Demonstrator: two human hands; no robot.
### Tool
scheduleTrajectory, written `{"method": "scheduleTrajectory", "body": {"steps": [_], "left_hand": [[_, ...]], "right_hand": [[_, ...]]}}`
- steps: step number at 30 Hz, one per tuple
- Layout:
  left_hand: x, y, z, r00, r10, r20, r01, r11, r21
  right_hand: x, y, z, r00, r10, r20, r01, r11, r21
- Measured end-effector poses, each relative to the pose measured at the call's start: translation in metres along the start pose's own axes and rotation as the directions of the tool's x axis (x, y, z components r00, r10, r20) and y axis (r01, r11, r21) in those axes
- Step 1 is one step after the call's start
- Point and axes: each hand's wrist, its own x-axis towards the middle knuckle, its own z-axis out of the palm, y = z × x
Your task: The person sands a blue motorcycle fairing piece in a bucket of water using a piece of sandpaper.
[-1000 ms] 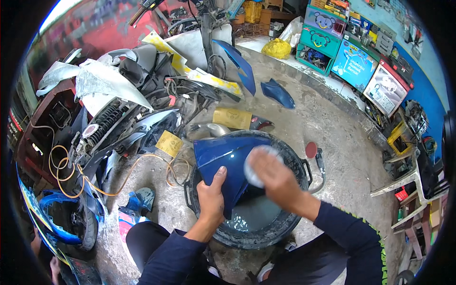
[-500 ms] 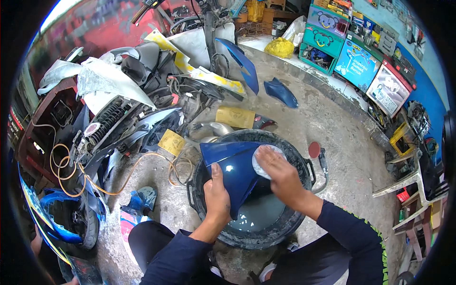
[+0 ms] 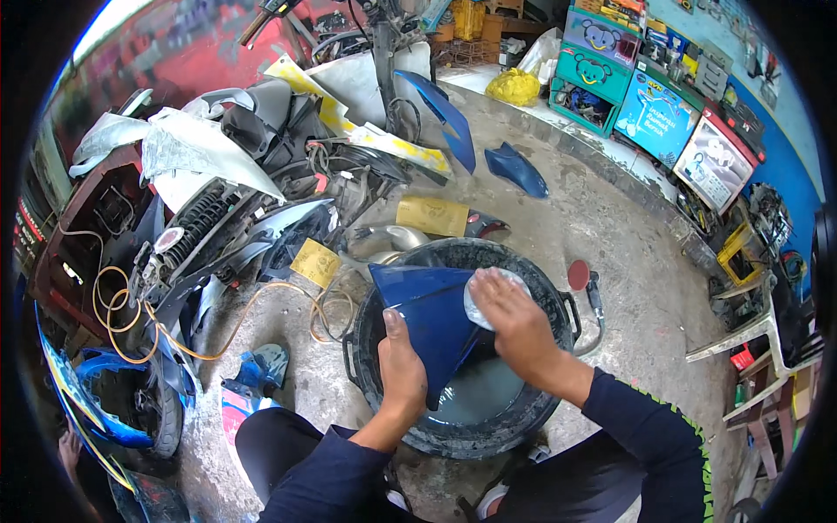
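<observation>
A glossy dark blue motorcycle body panel (image 3: 425, 327) is tilted over a round black tub (image 3: 462, 446) of cloudy water (image 3: 488, 394). My left hand (image 3: 402, 370) grips the panel's left edge, thumb on top and the other fingers hidden beneath. On the panel's right side, my right hand (image 3: 520, 329) presses a round, pale sanding disc (image 3: 473, 312) against the surface. The fingers lie together over the disc and cover much of it.
Left of the tub, a partly dismantled motorcycle (image 3: 205, 222) and a coiled orange hose (image 3: 231, 353) crowd the floor. Sandpaper sheets (image 3: 432, 215) lie beyond the tub. A sander with a red disc (image 3: 579, 275) rests to its right. Another person's hand (image 3: 69, 449) shows at lower left.
The panel has tilted slightly, its lower tip shifting right and the bright glare on it fading. Both hands have moved a little to the right, still on the panel and disc.
</observation>
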Motion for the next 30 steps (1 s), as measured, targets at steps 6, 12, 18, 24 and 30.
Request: {"method": "scheduleTrajectory", "body": {"steps": [6,12,18,24,30], "left_hand": [[0.003,-0.009,0.006,0.999,0.017,0.034,-0.011,0.987,-0.158],[0.000,-0.005,0.008,0.998,0.064,-0.026,-0.063,0.998,0.015],[-0.002,-0.009,0.007,0.996,0.086,-0.032,-0.074,0.960,0.270],[-0.001,-0.012,0.002,1.000,-0.014,0.021,0.008,0.970,0.243],[0.001,-0.014,0.005,0.999,0.018,0.050,-0.032,0.954,0.297]], "right_hand": [[0.006,-0.019,-0.005,0.973,-0.229,0.024,0.226,0.970,0.093],[0.000,-0.022,0.001,0.956,-0.291,0.037,0.286,0.953,0.096],[-0.009,-0.036,-0.002,0.927,-0.367,0.073,0.358,0.927,0.110],[-0.012,-0.031,0.001,0.963,-0.250,0.103,0.257,0.964,-0.066],[-0.005,-0.022,-0.001,0.967,-0.224,0.126,0.239,0.963,-0.122]]}}
